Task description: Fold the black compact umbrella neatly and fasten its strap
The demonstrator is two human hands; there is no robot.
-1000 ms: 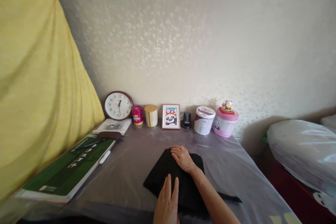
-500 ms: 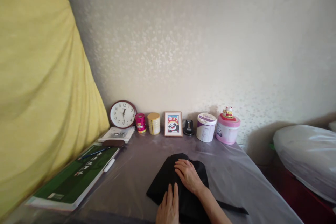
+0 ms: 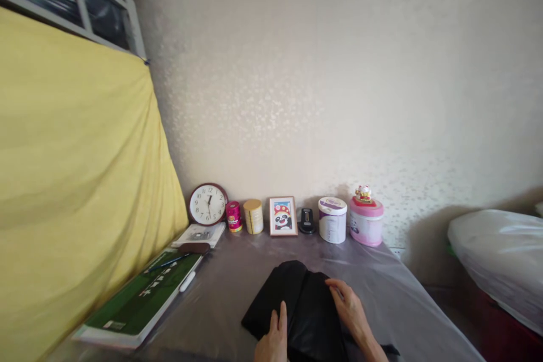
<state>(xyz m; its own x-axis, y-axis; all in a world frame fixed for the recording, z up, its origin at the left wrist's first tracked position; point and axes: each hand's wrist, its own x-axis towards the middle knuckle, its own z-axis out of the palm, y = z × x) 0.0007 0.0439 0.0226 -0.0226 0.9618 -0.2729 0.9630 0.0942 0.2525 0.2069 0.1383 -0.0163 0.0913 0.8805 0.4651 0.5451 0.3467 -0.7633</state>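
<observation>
A folded piece of black cloth (image 3: 282,288) lies on the near middle of the table, with a crease down its centre. Its exact kind I cannot make out. From under its right side a narrow black strap (image 3: 389,349) sticks out. My left hand (image 3: 274,336) rests on the lower left part of the cloth, fingers stretched out and holding nothing. At the upper right edge is my right hand (image 3: 351,311), its thumb and fingers closed on the border of the cloth.
The table (image 3: 229,300) carries a green book (image 3: 139,300) with a pen, a white marker (image 3: 187,281) and a brown case (image 3: 194,248) at left. Along the wall stand a clock (image 3: 207,204), tins, a panda picture (image 3: 283,216) and tubs (image 3: 332,220). A yellow curtain (image 3: 85,169) hangs left.
My right hand has moved from lying flat across the middle of the cloth to its right edge. My left hand stays near the lower left. The view has tilted slightly up.
</observation>
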